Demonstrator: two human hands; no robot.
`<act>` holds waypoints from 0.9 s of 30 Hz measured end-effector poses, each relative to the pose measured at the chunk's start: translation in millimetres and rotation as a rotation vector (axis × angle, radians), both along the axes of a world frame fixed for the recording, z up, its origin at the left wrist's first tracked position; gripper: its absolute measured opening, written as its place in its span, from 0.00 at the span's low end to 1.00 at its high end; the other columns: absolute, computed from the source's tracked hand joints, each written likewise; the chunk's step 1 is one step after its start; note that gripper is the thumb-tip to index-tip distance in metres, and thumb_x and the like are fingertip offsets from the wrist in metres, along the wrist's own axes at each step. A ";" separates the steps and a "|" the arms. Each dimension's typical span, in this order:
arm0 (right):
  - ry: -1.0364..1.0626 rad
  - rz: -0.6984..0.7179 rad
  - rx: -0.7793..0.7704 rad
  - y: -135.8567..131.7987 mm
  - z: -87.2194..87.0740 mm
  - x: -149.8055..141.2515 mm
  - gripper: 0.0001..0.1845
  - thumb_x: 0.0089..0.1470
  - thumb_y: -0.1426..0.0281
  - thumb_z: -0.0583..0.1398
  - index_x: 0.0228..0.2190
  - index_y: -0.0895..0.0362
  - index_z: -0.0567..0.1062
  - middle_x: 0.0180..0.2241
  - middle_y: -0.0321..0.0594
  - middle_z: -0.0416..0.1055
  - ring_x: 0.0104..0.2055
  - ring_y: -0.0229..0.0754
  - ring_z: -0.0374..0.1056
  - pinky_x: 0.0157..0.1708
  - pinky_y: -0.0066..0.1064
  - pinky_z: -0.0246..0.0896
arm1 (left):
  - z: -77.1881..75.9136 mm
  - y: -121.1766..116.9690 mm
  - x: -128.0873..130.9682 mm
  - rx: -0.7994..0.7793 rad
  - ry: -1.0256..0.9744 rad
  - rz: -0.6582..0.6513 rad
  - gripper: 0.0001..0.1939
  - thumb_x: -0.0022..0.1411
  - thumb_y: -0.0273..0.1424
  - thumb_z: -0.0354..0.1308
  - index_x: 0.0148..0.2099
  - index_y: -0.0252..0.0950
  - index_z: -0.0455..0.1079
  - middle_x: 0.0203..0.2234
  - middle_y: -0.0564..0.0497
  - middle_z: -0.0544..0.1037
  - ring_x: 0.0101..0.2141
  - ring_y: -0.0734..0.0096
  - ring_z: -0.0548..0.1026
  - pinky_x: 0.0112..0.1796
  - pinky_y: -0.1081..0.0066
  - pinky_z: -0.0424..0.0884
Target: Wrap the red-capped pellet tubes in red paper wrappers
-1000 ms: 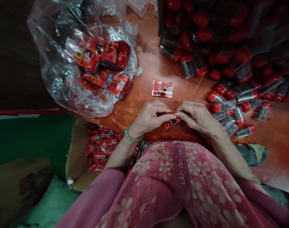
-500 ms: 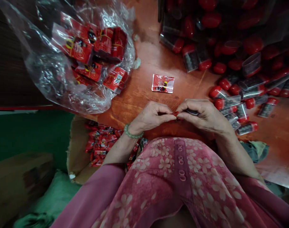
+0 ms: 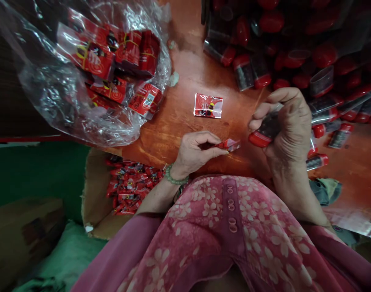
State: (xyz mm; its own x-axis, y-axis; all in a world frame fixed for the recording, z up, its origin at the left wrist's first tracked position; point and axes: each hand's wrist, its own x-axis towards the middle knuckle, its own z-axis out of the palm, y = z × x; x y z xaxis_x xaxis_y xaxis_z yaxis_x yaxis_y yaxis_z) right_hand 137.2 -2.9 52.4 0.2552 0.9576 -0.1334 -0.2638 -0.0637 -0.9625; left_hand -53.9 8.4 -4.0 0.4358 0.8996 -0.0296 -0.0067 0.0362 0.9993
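My left hand (image 3: 196, 152) pinches a small red wrapper (image 3: 229, 144) between thumb and fingers, just above the table's near edge. My right hand (image 3: 284, 127) is closed round a small clear vial with a red cap (image 3: 263, 136), raised to the right of the wrapper. Another flat red wrapper (image 3: 208, 106) lies alone on the red-brown table (image 3: 185, 121) a little beyond my hands. A green bead bracelet (image 3: 175, 178) is on my left wrist.
A clear plastic bag (image 3: 82, 81) with bundles of red wrappers lies at the left. A heap of red-capped vials (image 3: 295, 61) fills the right and far side. A cardboard box (image 3: 95, 202) of wrapped pieces sits below the table edge, left.
My hands were together working one wrapper. Now they are apart: the right hand has moved right and up with a vial in it, and the left still holds the wrapper.
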 end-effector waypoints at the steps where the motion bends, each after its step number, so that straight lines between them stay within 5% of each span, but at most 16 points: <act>1: -0.011 0.009 -0.011 0.5 0.4 -3.2 0.19 0.53 0.48 0.68 0.35 0.49 0.74 0.28 0.32 0.77 0.25 0.37 0.74 0.24 0.28 0.71 | 0.4 -1.3 0.8 0.011 -0.003 -0.004 0.13 0.50 0.37 0.76 0.28 0.34 0.78 0.25 0.51 0.81 0.27 0.75 0.77 0.31 0.74 0.71; 8: -0.078 0.110 -0.090 -8.7 -3.3 -18.5 0.24 0.54 0.43 0.63 0.33 0.49 0.71 0.30 0.32 0.77 0.29 0.37 0.78 0.25 0.28 0.74 | 4.0 -8.0 3.6 0.047 0.020 -0.048 0.15 0.51 0.40 0.75 0.28 0.34 0.78 0.25 0.51 0.81 0.26 0.75 0.76 0.32 0.73 0.71; 15: 0.029 0.254 -0.140 -14.8 -5.4 -20.1 0.22 0.54 0.43 0.64 0.32 0.48 0.72 0.32 0.36 0.80 0.29 0.42 0.77 0.31 0.36 0.77 | 3.0 -13.0 3.9 -0.120 0.079 -0.146 0.14 0.52 0.39 0.74 0.34 0.33 0.82 0.31 0.47 0.85 0.32 0.68 0.79 0.37 0.71 0.73; 21: 0.084 0.194 -0.114 -10.5 -23.0 -23.2 0.27 0.55 0.37 0.58 0.32 0.47 0.73 0.32 0.39 0.81 0.34 0.45 0.77 0.39 0.38 0.76 | 5.7 -13.3 4.3 -0.428 0.043 -0.248 0.16 0.53 0.41 0.72 0.37 0.32 0.83 0.26 0.50 0.82 0.26 0.74 0.74 0.31 0.73 0.69; 27: -0.044 0.320 -0.239 -13.1 -29.5 -7.8 0.26 0.60 0.40 0.56 0.38 0.49 0.73 0.34 0.35 0.76 0.31 0.38 0.70 0.32 0.30 0.70 | -0.8 -21.9 9.3 -0.743 -0.202 -0.217 0.18 0.52 0.44 0.73 0.37 0.33 0.81 0.28 0.52 0.81 0.28 0.77 0.75 0.34 0.76 0.69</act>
State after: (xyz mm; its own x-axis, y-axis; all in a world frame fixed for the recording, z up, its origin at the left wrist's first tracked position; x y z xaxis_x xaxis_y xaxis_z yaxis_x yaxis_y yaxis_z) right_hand 129.3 -16.1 22.9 -0.0402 0.9328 -0.3581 -0.1534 -0.3599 -0.9203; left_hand -44.6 -13.4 -4.8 0.6600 0.5694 -0.4901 -0.1008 0.7136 0.6933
